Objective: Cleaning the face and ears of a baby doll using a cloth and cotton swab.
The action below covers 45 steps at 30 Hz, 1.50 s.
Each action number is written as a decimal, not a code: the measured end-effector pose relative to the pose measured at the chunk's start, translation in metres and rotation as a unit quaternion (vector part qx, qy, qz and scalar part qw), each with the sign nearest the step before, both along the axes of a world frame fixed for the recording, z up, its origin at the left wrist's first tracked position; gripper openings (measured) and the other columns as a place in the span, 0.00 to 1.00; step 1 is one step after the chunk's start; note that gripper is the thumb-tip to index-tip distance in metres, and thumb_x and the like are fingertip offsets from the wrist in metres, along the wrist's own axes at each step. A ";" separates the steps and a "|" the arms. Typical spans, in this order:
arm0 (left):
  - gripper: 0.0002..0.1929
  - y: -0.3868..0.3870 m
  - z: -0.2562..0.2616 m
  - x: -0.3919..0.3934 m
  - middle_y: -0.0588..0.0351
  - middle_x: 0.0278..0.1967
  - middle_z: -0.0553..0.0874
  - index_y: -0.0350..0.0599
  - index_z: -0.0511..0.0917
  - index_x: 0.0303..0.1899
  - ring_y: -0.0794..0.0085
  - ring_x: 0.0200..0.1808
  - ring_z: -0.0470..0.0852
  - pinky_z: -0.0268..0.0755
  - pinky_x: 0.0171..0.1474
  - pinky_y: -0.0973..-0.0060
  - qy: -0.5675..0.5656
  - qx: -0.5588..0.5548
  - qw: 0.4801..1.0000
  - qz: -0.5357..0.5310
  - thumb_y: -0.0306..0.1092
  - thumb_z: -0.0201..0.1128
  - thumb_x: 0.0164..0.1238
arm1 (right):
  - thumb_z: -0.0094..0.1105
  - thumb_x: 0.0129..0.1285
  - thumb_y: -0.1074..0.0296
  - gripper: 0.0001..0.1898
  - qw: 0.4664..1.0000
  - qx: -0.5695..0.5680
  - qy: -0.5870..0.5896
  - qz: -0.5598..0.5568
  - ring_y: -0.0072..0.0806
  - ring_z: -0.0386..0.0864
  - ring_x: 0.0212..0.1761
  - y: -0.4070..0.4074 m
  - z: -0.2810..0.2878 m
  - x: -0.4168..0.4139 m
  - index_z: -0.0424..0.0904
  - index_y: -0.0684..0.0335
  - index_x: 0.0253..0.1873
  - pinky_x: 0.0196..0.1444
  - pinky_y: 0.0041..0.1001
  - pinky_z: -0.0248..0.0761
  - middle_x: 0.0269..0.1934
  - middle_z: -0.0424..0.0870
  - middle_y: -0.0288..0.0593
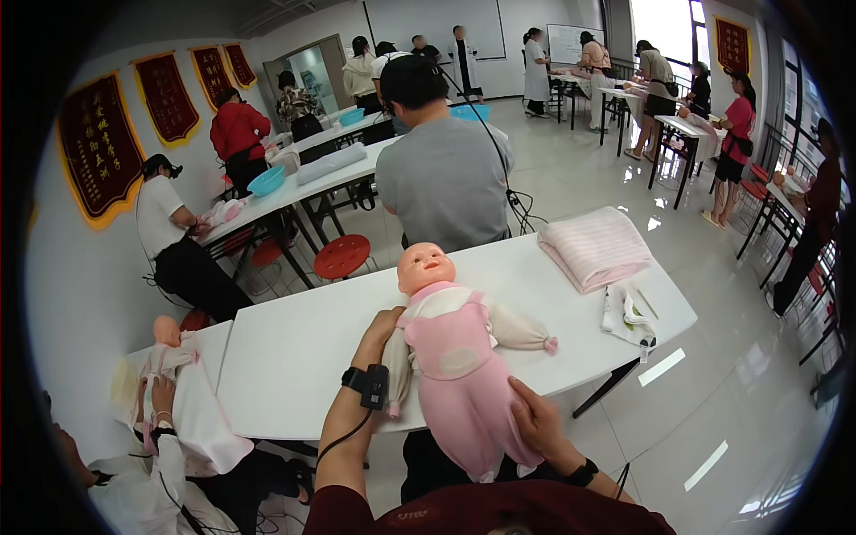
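A baby doll (451,338) in pink overalls with cream sleeves lies face up in front of me, its bald head away from me. Its legs hang past the near edge of the white table (301,361). My left hand (384,326) holds it at the shoulder beside the neck, the fingers partly hidden behind the doll. Against the outer side of its leg is my right hand (539,418), thumb on top and the other fingers mostly underneath. One sleeve of the doll stretches out to the right; the other hangs down beside my left forearm.
On the table's right lie a folded pink striped towel (595,247) and a small white cloth item (628,317) with a thin stick. Left of me, a co-worker's hands (160,398) touch another doll (167,334). Ahead stands a person in grey (445,180), near a red stool (342,257).
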<state>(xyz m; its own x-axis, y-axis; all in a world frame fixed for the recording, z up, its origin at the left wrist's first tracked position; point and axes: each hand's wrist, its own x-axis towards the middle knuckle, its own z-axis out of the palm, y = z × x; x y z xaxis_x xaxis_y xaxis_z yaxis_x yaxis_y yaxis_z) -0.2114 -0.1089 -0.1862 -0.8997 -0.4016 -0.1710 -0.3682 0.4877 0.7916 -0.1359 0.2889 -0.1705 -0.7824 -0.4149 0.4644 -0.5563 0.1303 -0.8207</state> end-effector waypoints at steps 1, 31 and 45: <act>0.25 0.002 0.001 0.001 0.36 0.50 0.86 0.33 0.83 0.51 0.53 0.53 0.84 0.71 0.57 0.65 0.001 -0.008 1.000 0.016 0.47 0.47 0.73 | 0.58 0.69 0.67 0.23 1.000 0.018 0.005 -0.005 0.49 0.86 0.45 0.000 -0.003 0.004 0.74 0.60 0.67 0.48 0.33 0.79 0.51 0.84 0.59; 0.20 0.050 0.024 -0.016 0.41 0.47 0.88 0.42 0.86 0.46 0.51 0.50 0.86 0.77 0.49 0.60 -0.067 -0.327 0.941 0.055 0.44 0.48 0.71 | 0.53 0.69 0.48 0.24 0.975 0.208 0.002 0.078 0.58 0.83 0.36 -0.101 0.063 -0.070 0.81 0.69 0.45 0.43 0.47 0.74 0.30 0.83 0.64; 0.26 0.010 0.012 0.001 0.47 0.41 0.88 0.26 0.81 0.48 0.63 0.41 0.84 0.73 0.47 0.67 0.047 0.099 0.990 0.089 0.47 0.49 0.78 | 0.60 0.69 0.61 0.24 0.997 0.056 0.051 -0.027 0.47 0.82 0.28 -0.008 -0.009 0.006 0.72 0.57 0.68 0.32 0.38 0.75 0.32 0.83 0.54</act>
<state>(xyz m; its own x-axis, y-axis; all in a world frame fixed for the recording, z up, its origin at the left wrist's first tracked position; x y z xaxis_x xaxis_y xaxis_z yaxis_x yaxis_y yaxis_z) -0.2104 -0.0991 -0.1743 -0.8333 -0.5223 -0.1809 -0.3545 0.2539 0.8999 -0.1303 0.2806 -0.1797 -0.7555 -0.4278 0.4962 -0.6265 0.2504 -0.7381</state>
